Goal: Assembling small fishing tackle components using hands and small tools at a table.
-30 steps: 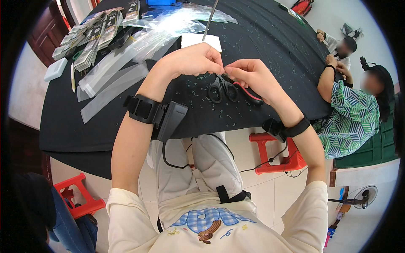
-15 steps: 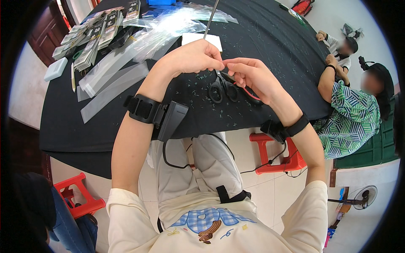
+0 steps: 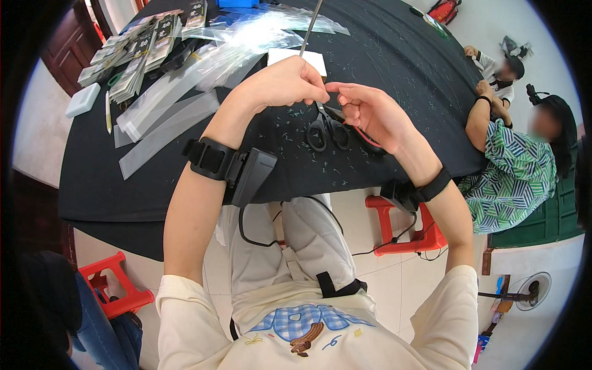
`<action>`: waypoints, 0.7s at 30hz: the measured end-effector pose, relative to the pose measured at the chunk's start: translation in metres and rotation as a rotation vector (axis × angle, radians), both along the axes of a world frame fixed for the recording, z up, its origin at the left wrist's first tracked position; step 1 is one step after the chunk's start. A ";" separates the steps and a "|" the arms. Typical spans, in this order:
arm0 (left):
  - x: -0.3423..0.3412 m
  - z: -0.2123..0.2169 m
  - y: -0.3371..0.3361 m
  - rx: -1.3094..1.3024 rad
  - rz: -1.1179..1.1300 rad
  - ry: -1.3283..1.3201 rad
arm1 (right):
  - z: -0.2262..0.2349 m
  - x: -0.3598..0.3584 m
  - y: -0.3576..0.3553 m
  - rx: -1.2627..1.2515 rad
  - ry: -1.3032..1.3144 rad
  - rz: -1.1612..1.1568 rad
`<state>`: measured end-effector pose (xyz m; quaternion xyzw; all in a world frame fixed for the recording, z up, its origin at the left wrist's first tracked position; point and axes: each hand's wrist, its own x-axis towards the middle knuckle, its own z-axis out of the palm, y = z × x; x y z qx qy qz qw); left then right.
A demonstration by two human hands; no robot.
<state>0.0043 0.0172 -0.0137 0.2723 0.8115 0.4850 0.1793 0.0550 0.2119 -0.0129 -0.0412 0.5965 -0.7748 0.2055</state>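
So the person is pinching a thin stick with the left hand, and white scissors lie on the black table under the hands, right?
Not quite: the scissors are black, not white, as the head view shows. The rest holds: the left hand pinches the thin stick, and the scissors lie on the black table under the hands.

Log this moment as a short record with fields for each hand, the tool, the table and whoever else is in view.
left hand: closed, pinching a thin grey strip that runs up and away across the table
right hand: fingertips meeting the left hand's, black scissors hanging from it
scissors: over the table, blades up toward the fingers
table: black, scattered with tiny clippings
clear sleeves: piled at far left
other person: seated at right, patterned green top
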 end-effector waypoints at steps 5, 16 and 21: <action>0.001 0.001 -0.001 -0.001 0.008 0.016 | -0.002 0.000 0.001 -0.035 -0.014 -0.071; 0.003 0.003 0.000 0.169 -0.010 -0.048 | -0.014 0.005 0.003 0.087 -0.023 0.038; 0.002 0.003 -0.001 0.233 -0.069 -0.072 | -0.017 0.008 0.003 0.060 0.012 0.049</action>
